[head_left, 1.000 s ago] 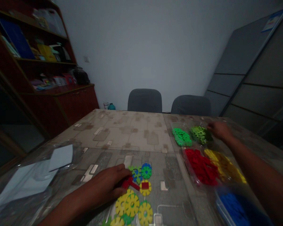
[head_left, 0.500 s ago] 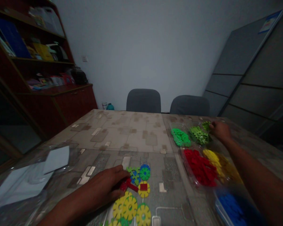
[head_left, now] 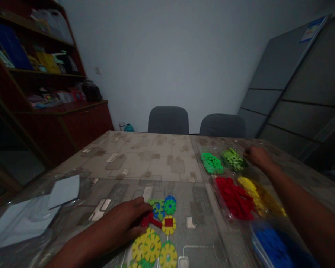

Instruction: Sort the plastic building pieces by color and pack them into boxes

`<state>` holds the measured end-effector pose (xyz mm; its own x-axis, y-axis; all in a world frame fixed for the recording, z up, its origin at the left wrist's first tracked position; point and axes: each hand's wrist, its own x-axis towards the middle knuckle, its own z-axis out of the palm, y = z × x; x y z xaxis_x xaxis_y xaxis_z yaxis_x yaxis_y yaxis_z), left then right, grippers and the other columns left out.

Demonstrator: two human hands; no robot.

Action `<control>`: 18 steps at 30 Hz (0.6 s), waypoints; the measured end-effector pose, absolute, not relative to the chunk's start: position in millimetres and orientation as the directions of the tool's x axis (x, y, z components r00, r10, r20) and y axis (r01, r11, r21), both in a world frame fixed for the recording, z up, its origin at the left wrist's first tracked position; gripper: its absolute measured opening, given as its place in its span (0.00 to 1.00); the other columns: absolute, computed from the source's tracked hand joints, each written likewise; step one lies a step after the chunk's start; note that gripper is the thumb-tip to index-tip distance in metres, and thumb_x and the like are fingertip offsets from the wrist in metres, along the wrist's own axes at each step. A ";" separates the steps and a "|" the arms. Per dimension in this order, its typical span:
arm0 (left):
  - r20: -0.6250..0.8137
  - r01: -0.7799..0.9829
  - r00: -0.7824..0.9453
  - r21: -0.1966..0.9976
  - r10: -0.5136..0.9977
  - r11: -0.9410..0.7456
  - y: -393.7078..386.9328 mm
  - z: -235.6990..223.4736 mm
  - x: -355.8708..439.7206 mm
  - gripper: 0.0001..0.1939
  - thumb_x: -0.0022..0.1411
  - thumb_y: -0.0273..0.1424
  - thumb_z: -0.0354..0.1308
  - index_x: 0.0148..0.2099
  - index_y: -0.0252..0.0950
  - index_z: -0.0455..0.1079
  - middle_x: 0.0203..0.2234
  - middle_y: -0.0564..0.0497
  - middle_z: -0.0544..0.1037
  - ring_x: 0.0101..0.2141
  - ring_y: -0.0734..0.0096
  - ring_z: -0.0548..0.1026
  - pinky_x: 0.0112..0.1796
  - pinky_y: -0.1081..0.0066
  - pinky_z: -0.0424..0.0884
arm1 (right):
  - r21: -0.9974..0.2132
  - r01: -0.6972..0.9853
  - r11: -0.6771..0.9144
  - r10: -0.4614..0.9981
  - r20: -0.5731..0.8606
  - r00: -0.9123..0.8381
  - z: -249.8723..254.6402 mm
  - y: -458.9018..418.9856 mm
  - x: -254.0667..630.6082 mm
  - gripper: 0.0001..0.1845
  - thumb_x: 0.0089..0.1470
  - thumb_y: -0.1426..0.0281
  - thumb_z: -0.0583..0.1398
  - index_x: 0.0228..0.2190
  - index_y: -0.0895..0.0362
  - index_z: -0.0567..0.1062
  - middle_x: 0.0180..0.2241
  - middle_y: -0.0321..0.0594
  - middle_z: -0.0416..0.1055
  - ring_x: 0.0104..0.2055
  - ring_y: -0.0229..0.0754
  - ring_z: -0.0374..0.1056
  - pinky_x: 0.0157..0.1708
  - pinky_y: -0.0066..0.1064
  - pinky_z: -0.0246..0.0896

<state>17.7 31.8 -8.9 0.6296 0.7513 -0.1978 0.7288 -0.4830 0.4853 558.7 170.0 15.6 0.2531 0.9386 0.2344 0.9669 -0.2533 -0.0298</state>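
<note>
My left hand (head_left: 128,216) rests on the near table with its fingers closed on red plastic pieces (head_left: 150,220). Just beyond its fingertips lie a green-and-blue gear-like piece (head_left: 157,207) and a green disc over a blue one (head_left: 170,204). A yellow notched disc (head_left: 169,230) with a red square in it touches the red pieces' end. Nearer me are several yellow notched discs (head_left: 152,247). My right hand (head_left: 257,156) is closed at the right edge of the tub of lime-green pieces (head_left: 233,160); its fingertips are hidden, and whatever they hold cannot be made out.
On the right stand clear tubs of green pieces (head_left: 211,163), red pieces (head_left: 234,199), yellow pieces (head_left: 251,190) and blue pieces (head_left: 272,245). Clear plastic lids and white cards (head_left: 64,191) lie at the left. Two grey chairs (head_left: 168,120) stand behind the table (head_left: 156,152).
My right hand has drawn slightly away from the lime-green tub, and the lime-green piece at its fingertips no longer shows. My left hand keeps its hold. The view has shifted slightly.
</note>
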 end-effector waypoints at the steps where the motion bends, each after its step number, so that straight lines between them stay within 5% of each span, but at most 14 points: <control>1: -0.195 0.727 0.633 0.484 0.749 -0.487 32.0 -9.7 17.4 0.17 0.63 0.32 0.57 0.54 0.45 0.71 0.46 0.47 0.76 0.45 0.55 0.75 0.45 0.63 0.69 | -0.029 0.968 -0.251 0.940 0.232 0.250 16.2 170.9 556.5 0.16 0.64 0.64 0.62 0.51 0.55 0.73 0.52 0.44 0.72 0.47 0.47 0.73 0.45 0.44 0.72; 9: -0.204 0.723 0.641 0.482 0.740 -0.494 31.2 -3.7 20.3 0.15 0.63 0.31 0.57 0.52 0.44 0.71 0.45 0.48 0.76 0.44 0.57 0.75 0.44 0.64 0.70 | 0.000 0.987 -0.162 0.982 0.102 0.161 14.5 192.0 527.2 0.17 0.65 0.64 0.61 0.53 0.54 0.73 0.54 0.45 0.71 0.50 0.47 0.72 0.48 0.46 0.71; 18: -0.194 0.724 0.632 0.493 0.751 -0.482 30.7 -7.0 17.0 0.18 0.61 0.29 0.58 0.54 0.44 0.71 0.45 0.48 0.75 0.45 0.56 0.75 0.45 0.64 0.69 | 0.095 0.951 -0.294 0.955 -0.002 0.296 23.2 178.0 544.0 0.17 0.64 0.63 0.61 0.52 0.56 0.73 0.52 0.44 0.72 0.48 0.48 0.72 0.46 0.45 0.71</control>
